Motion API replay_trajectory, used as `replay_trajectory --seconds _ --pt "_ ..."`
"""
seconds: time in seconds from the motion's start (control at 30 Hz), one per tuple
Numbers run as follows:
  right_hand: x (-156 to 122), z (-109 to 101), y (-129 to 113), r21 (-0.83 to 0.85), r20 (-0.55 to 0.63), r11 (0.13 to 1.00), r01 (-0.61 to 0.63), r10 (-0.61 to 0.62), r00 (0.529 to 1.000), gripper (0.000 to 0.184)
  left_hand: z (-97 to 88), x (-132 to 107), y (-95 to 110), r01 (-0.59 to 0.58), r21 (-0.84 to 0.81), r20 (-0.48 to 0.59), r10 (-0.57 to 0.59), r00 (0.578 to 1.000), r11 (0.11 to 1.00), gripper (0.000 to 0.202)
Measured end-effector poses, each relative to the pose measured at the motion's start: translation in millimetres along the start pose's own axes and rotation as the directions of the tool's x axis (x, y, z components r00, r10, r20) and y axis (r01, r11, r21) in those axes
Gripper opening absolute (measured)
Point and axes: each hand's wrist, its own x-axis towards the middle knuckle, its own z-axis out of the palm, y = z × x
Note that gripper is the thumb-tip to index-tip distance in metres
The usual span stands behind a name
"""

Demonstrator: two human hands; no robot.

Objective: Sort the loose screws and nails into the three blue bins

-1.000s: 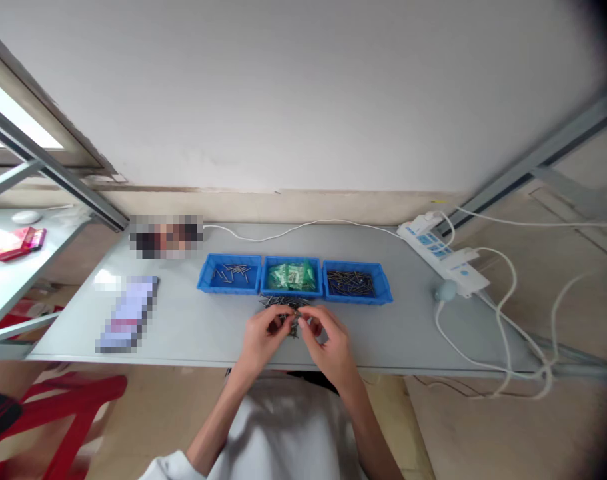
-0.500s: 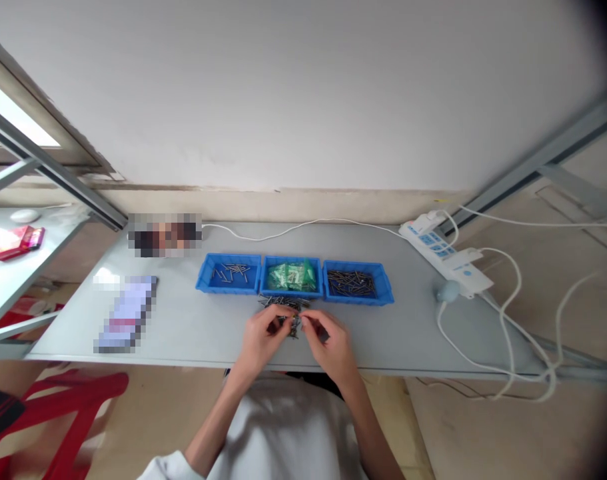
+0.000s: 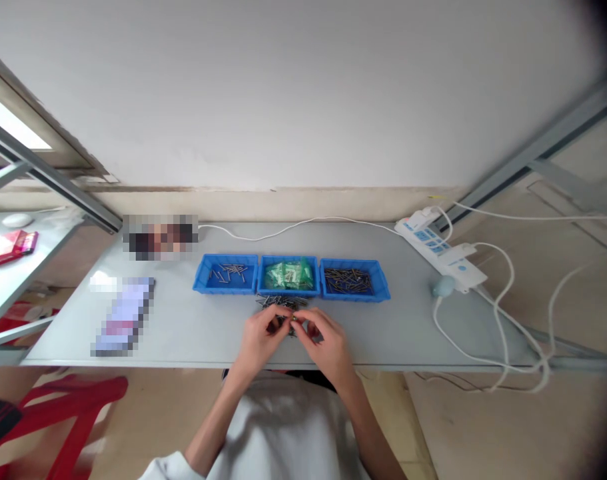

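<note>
My left hand [image 3: 260,337] and my right hand [image 3: 322,338] meet over a small heap of dark screws [image 3: 279,303] near the front of the grey table [image 3: 198,327]. Both hands pinch together on one tiny part at their fingertips; it is too small to name. Just beyond the heap stand three blue trays in a row: the left tray [image 3: 225,274] with a few metal pins, the middle tray [image 3: 288,275] with green bagged parts, the right tray [image 3: 354,280] with dark screws.
A white power strip [image 3: 440,257] with white cables lies at the table's right end. A blurred flat object [image 3: 124,315] lies at the left. A red stool [image 3: 68,407] stands below left, and a second table [image 3: 13,260] with a pink item lies further left.
Both hands stay over the screw heap. The fingertips have shifted slightly closer together, and the view has drifted a little.
</note>
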Motion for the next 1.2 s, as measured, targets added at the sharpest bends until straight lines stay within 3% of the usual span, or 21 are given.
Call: replay_trajectory --seconds 0.1,0.17,0.3,0.4,0.47,0.57,0.67,0.77,1.0,1.2 --pt "8 -1 -5 -0.023 -0.052 0.999 0.034 -0.035 0.998 0.009 -2.1 0 4 0.009 0.010 -0.007 -0.009 1.000 1.000 0.010" --pt "18 -10 -6 -0.070 -0.151 0.997 0.037 -0.047 0.987 0.009 -3.7 1 8 0.017 0.005 -0.030 -0.017 0.999 1.000 0.013" --pt "43 -46 0 -0.309 -0.444 0.947 -0.091 -0.060 0.894 0.011 -5.6 2 14 0.054 -0.032 -0.084 -0.056 0.995 0.998 0.017" --pt "50 -65 5 -0.445 -0.515 0.876 -0.186 -0.080 0.853 0.016 -5.7 1 13 0.066 -0.053 -0.083 -0.070 0.994 0.996 0.020" --pt "44 -62 7 -0.447 -0.460 0.881 -0.153 -0.080 0.884 0.017 -5.5 1 12 0.073 -0.059 -0.084 -0.077 0.993 0.996 0.022" --pt "27 -39 9 -0.383 -0.216 0.923 -0.036 -0.052 0.975 0.018 -5.6 2 12 0.088 -0.063 -0.085 -0.093 0.992 0.994 0.023" --pt "14 -14 14 -0.382 -0.059 0.923 -0.050 0.030 0.998 0.019 -6.3 3 14 0.088 -0.065 -0.090 -0.094 0.992 0.994 0.022" --pt "10 -2 21 -0.419 -0.016 0.903 -0.090 0.092 0.996 0.018 -7.0 3 16 0.086 -0.065 -0.092 -0.092 0.992 0.994 0.022" --pt "9 -3 27 -0.431 0.011 0.896 -0.107 0.124 0.992 0.018 -6.5 2 14 0.084 -0.063 -0.092 -0.090 0.992 0.994 0.020" --pt "5 -5 11 -0.243 0.021 0.968 -0.065 0.073 0.997 0.011 -2.4 1 10 -0.102 0.043 -0.081 0.105 0.991 0.994 0.018"
